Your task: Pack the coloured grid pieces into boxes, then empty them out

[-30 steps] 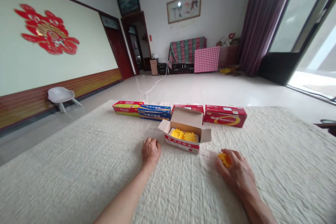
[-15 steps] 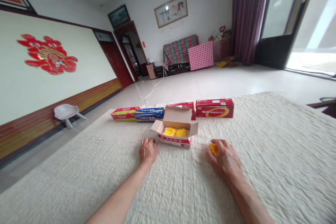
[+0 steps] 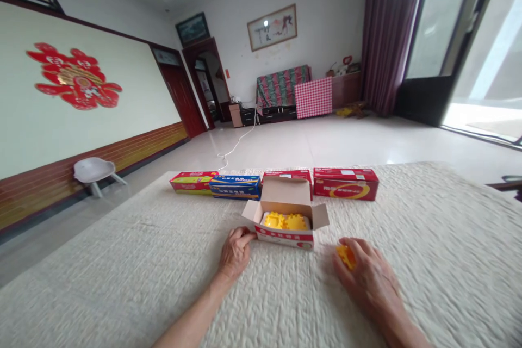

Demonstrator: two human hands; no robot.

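Open box, left hand now apparently touching its corner; earlier, apart

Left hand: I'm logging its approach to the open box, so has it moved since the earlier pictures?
Yes: judged against the open box, the left hand has moved rightward, narrowing the gap to the box's left end.

Bright yellow pieces; a box printed red and white, tan inside; a blue box with white lettering; cream cover; red-and-white checked cloth; purple curtain
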